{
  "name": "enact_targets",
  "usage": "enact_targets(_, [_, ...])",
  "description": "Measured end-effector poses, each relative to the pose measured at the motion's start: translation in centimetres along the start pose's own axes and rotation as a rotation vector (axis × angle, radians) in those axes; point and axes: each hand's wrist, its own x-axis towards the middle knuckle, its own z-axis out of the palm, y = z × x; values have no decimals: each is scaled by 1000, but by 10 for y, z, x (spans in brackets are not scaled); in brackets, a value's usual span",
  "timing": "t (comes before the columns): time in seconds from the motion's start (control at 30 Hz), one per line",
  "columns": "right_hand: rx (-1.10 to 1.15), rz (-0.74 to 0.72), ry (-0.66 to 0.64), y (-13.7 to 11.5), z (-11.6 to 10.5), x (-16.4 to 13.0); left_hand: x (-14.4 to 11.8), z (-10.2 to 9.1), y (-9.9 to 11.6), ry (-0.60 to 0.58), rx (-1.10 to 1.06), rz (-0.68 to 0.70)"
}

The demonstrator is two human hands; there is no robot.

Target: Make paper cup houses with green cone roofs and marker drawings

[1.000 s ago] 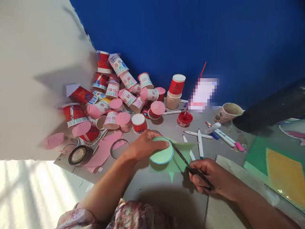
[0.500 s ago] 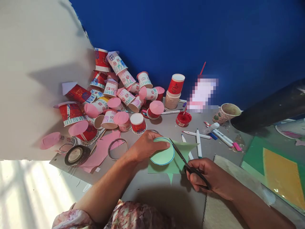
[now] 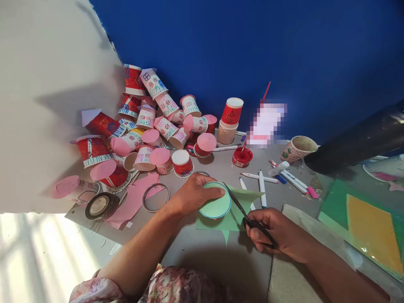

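Note:
My left hand grips a light green paper circle with a blue outline, thumb on top and fingers mostly hidden beneath. In my right hand is a pair of black-handled scissors, fingers wrapped round the handles. The blades point up and to the left, along the circle's right edge. Behind and under the circle, a sheet of green paper shows, with a narrow pointed strip hanging from its lower edge.
Decorated paper cups are heaped at left against the wall. Stacked cups, a red paint pot and loose markers lie beyond my hands. Black tape and pink paper are at left; a black pipe is at right.
The scissors and my right hand have shifted very slightly left. A fingertip now shows below the circle's lower edge. Otherwise the hold on circle and scissors looks the same.

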Motion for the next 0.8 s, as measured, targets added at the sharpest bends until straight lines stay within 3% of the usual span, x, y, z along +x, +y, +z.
enact_targets(0.8, [-75, -15, 18, -3, 0, -1, -3, 4, 0, -74, -78, -40])
